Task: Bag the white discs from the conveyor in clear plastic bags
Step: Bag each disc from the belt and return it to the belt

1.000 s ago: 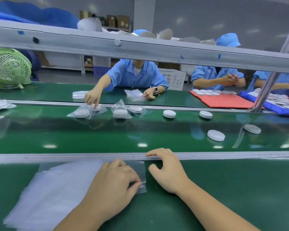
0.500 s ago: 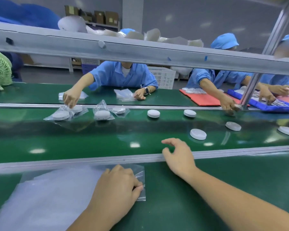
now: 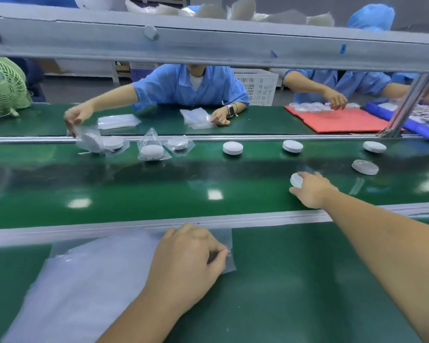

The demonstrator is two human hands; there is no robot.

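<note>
My right hand (image 3: 308, 188) reaches out over the green conveyor belt (image 3: 159, 191) and closes its fingers on a white disc (image 3: 296, 179), which is tilted up off the belt. My left hand (image 3: 186, 258) rests on a stack of clear plastic bags (image 3: 84, 280) on the near bench and pinches the corner of the top bag. Three loose white discs lie farther out on the belt: one (image 3: 232, 147) in the middle, one (image 3: 292, 146) to its right, one (image 3: 364, 166) near my right hand. Several bagged discs (image 3: 151, 149) sit at the belt's far left.
A metal rail (image 3: 134, 225) divides my bench from the belt. A grey overhead beam (image 3: 208, 45) crosses the top. Across the belt, a person in blue (image 3: 191, 87) handles bags; another works over a red tray (image 3: 342, 121). A green fan (image 3: 3, 87) stands far left.
My right hand has moved from the near rail out over the belt to the right and taken hold of a white disc. My left hand has stayed on the bag stack.
</note>
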